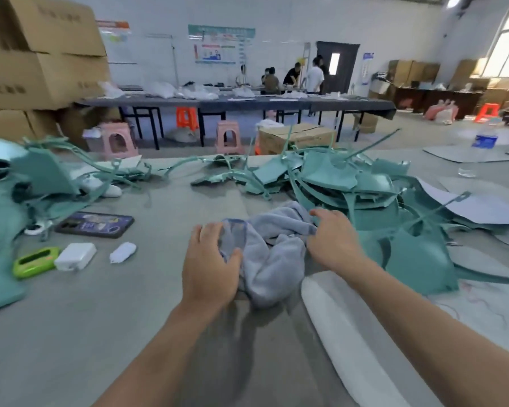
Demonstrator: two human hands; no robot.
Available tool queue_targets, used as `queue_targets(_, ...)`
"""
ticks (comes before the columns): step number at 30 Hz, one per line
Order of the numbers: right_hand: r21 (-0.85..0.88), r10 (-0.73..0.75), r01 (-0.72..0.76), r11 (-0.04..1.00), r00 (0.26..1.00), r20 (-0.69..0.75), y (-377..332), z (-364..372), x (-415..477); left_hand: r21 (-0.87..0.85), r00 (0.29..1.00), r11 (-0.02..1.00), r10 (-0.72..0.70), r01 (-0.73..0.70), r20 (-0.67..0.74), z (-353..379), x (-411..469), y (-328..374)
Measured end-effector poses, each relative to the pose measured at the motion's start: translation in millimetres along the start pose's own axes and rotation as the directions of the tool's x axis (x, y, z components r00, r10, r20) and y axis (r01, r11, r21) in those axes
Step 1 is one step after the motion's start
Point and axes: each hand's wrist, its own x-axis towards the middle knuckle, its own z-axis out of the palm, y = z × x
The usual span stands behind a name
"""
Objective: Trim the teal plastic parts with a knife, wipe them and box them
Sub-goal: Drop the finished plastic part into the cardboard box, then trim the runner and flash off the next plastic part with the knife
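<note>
Left grip (212, 259) curled round translucent bluish piece (232, 237) atop grey cloth (274, 259). Right grip (332, 242) pinches cloth edge. Teal parts (329, 174) heaped on surface (71, 333), just beside right grip.

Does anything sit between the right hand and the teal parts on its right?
Nothing visible does. The right hand grips the grey cloth, and the teal parts lie directly beside it, uncovered. The left hand holds a translucent piece on the cloth's other side.
</note>
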Motion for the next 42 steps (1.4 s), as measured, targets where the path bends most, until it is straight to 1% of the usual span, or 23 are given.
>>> queue_targets(1, -0.179, -0.022, 0.025, 0.983, 1.000, 0.022, 8.0, -2.6, 11.5, -0.004, 1.000, 1.000, 0.028, -0.028, -0.014, 0.4, 0.9, -5.3)
queue_targets(2, -0.355, -0.006, 0.030, 0.935, 0.998, 0.068, 16.5, -7.5, 21.7, 0.001, 0.999, 0.999, 0.036, -0.036, -0.025, 1.1, 2.7, -9.7)
queue_targets(3, -0.481, 0.046, 0.018, 0.877, 0.991, 0.122, 25.3, -12.6, 29.7, 0.011, 0.999, 1.000, 0.022, -0.022, -0.032, 2.3, 5.6, -15.1)
queue_targets(5, -0.571, 0.125, 0.035, 0.820, 0.963, 0.239, 41.0, -17.9, 37.8, 0.019, 0.998, 0.998, -0.063, 0.063, -0.024, 5.9, 11.9, -25.2)
queue_targets(6, -0.575, 0.118, 0.079, 0.814, 0.947, 0.297, 45.9, -18.2, 38.2, 0.015, 0.994, 0.994, -0.106, 0.106, -0.014, 7.4, 14.5, -29.3)
queue_targets(8, -0.558, 0.075, 0.181, 0.810, 0.911, 0.405, 51.0, -18.8, 36.6, 0.014, 0.991, 0.991, -0.131, 0.132, -0.011, 10.7, 17.3, -34.5)
queue_targets(10, -0.503, 0.028, 0.224, 0.835, 0.895, 0.444, 52.5, -26.2, 32.7, 0.019, 0.992, 0.992, -0.123, 0.124, -0.029, 12.5, 15.6, -35.3)
queue_targets(14, -0.388, -0.024, 0.177, 0.905, 0.930, 0.368, 48.6, -54.0, 37.0, -0.001, 0.984, 0.987, -0.161, 0.161, -0.074, 15.2, 14.8, -38.5)
queue_targets(17, -0.255, -0.067, 0.156, 0.954, 0.942, 0.328, 28.6, -64.7, 40.4, -0.006, 0.982, 0.985, -0.173, 0.173, -0.079, 18.7, 16.7, -37.4)
queue_targets(19, -0.157, -0.088, 0.125, 0.980, 0.970, 0.226, 10.3, -66.8, 38.7, -0.008, 0.984, 0.987, -0.163, 0.163, -0.066, 19.3, 14.5, -34.9)
queue_targets(22, -0.048, -0.045, 0.042, 0.998, 0.997, -0.056, -19.7, -67.7, 34.2, -0.012, 0.994, 0.995, -0.101, 0.101, -0.043, 16.9, 7.3, -28.7)
queue_targets(24, -0.023, -0.050, 0.046, 0.999, 0.976, -0.212, -44.5, -61.9, 26.6, -0.038, 1.000, 0.999, 0.013, -0.014, -0.028, 15.2, 0.6, -20.0)
queue_targets(26, 0.045, -0.087, 0.104, 0.994, 0.954, -0.286, -75.4, -49.1, 16.0, -0.082, 0.990, 0.986, 0.143, -0.142, 0.012, 16.8, -4.9, -9.4)
queue_targets(28, 0.153, -0.128, 0.176, 0.972, 0.952, -0.278, -107.6, -30.6, 3.6, -0.182, 0.968, 0.962, 0.227, -0.205, 0.108, 19.0, -9.3, -0.8)
queue_targets(30, 0.277, -0.152, 0.226, 0.934, 0.952, -0.265, -135.2, -12.3, -9.8, -0.300, 0.952, 0.935, 0.251, -0.191, 0.176, 20.8, -11.5, 2.4)
queue_targets(31, 0.344, -0.161, 0.251, 0.905, 0.949, -0.269, -147.2, -4.0, -15.5, -0.308, 0.948, 0.926, 0.274, -0.216, 0.160, 21.5, -12.5, 1.7)
queue_targets(33, 0.469, -0.181, 0.293, 0.833, 0.946, -0.270, -168.1, 8.5, -24.2, -0.252, 0.952, 0.932, 0.290, -0.259, 0.096, 20.9, -14.5, -1.3)
queue_targets(35, 0.584, -0.178, 0.279, 0.762, 0.958, -0.225, -185.4, 11.2, -27.2, -0.276, 0.987, 0.950, 0.159, -0.145, 0.027, 16.7, -14.6, -4.5)
queue_targets(37, 0.629, -0.208, 0.280, 0.726, 0.960, -0.187, -197.0, 9.4, -26.4, -0.412, 0.992, 0.911, -0.046, -0.006, -0.117, 8.5, -9.7, -8.0)
queue_targets(39, 0.592, -0.290, 0.358, 0.722, 0.934, -0.211, -200.5, 7.5, -24.9, -0.556, 0.972, 0.830, -0.155, 0.030, -0.179, -5.1, 1.5, -13.6)
queue_targets(40, 0.578, -0.307, 0.389, 0.717, 0.921, -0.240, -198.1, 7.0, -23.9, -0.584, 0.958, 0.811, -0.194, 0.036, -0.209, -12.4, 8.7, -16.7)
queue_targets(41, 0.570, -0.299, 0.401, 0.717, 0.916, -0.268, -193.4, 7.9, -23.1, -0.608, 0.931, 0.790, -0.273, 0.073, -0.243, -18.3, 16.5, -23.6)
queue_targets(42, 0.572, -0.275, 0.393, 0.720, 0.918, -0.284, -186.4, 11.0, -22.7, -0.674, 0.872, 0.726, -0.413, 0.140, -0.263, -23.4, 25.6, -33.6)
